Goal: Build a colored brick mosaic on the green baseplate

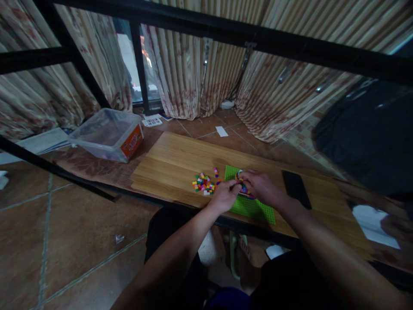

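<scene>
Left hand (225,196) and right hand (260,187) curl over blocky bricks (248,196) on studded green baseplate (250,209); I cannot tell their grip.

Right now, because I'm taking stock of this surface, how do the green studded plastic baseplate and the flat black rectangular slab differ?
The green studded baseplate is bright and covered in studs; the black slab is dark and looks smooth. The baseplate looks larger than the slab. The baseplate bears colourful bricks; the slab shows none. Both lie flat on the wooden board.
</scene>
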A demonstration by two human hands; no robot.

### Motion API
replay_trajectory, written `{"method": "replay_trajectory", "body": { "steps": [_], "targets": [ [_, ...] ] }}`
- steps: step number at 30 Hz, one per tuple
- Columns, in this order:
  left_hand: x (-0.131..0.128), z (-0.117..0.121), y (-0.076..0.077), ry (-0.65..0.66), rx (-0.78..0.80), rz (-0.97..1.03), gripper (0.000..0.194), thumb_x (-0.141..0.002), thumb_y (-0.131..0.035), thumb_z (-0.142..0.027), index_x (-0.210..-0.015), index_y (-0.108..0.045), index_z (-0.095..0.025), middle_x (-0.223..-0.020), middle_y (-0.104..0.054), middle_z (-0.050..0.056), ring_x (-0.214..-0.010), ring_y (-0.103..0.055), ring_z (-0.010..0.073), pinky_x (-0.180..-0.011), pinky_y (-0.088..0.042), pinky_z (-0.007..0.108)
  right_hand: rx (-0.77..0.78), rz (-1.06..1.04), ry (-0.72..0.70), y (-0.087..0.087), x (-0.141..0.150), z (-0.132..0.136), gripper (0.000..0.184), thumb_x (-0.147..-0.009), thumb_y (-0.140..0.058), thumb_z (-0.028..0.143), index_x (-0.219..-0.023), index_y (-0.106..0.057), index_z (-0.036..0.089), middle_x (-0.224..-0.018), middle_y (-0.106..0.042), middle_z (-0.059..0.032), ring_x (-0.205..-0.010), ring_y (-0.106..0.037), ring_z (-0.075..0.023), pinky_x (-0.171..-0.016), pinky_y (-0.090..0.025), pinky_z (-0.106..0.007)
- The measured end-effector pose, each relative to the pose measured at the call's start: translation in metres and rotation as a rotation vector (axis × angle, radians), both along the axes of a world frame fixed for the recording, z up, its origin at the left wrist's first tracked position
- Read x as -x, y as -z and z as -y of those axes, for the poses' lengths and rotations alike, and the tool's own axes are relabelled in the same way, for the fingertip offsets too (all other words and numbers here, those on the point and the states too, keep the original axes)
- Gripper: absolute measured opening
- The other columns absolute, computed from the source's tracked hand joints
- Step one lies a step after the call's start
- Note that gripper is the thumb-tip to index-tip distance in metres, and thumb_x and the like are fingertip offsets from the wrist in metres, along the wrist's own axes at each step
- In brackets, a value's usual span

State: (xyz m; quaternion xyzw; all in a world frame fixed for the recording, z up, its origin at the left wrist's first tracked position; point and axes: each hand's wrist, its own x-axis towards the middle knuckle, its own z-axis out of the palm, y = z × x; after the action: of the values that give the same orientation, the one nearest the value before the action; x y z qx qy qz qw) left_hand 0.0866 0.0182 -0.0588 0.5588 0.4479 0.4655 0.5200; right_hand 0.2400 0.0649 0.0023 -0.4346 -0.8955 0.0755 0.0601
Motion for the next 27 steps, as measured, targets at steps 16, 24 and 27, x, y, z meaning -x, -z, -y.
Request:
{"method": "replay_trajectory", "body": {
  "steps": [16, 24, 27],
  "targets": [
    [0.000, 0.005, -0.004, -0.010, 0.005, -0.235, 0.035, -0.091, -0.050, -0.032, -0.117, -0.071, -0.020, -0.101, -0.075, 0.006, -0.092, -0.066, 0.0213, -0.086, -0.050, 0.032, -0.235, -0.351, 0.207, 0.015, -0.010, 0.030, 0.032, -0.090, -0.045, 0.020, -0.111, -0.069, 0.020, -0.104, -0.075, -0.0088, -0.093, -0.070, -0.0245, -0.084, -0.054, -0.040],
    [0.000, 0.006, -0.005, -0.006, -0.011, -0.249, 0.038, -0.091, -0.049, -0.032, -0.120, -0.069, -0.018, -0.094, -0.075, 0.006, -0.081, -0.066, 0.0200, -0.081, -0.050, 0.031, -0.307, -0.239, 0.169, 0.028, -0.010, 0.044, 0.040, -0.091, -0.044, 0.016, -0.128, -0.061, 0.019, -0.108, -0.074, -0.0099, -0.097, -0.067, -0.0267, -0.084, -0.054, -0.042],
    [0.000, 0.007, -0.007, -0.008, -0.031, -0.275, 0.036, -0.092, -0.048, -0.031, -0.118, -0.069, -0.019, -0.091, -0.074, 0.005, -0.079, -0.065, 0.0192, -0.077, -0.049, 0.029, -0.362, -0.078, 0.116, 0.026, -0.010, 0.044, 0.043, -0.092, -0.040, 0.013, -0.132, -0.057, 0.015, -0.108, -0.073, -0.0128, -0.096, -0.065, -0.0274, -0.083, -0.052, -0.041]
  ]
}}
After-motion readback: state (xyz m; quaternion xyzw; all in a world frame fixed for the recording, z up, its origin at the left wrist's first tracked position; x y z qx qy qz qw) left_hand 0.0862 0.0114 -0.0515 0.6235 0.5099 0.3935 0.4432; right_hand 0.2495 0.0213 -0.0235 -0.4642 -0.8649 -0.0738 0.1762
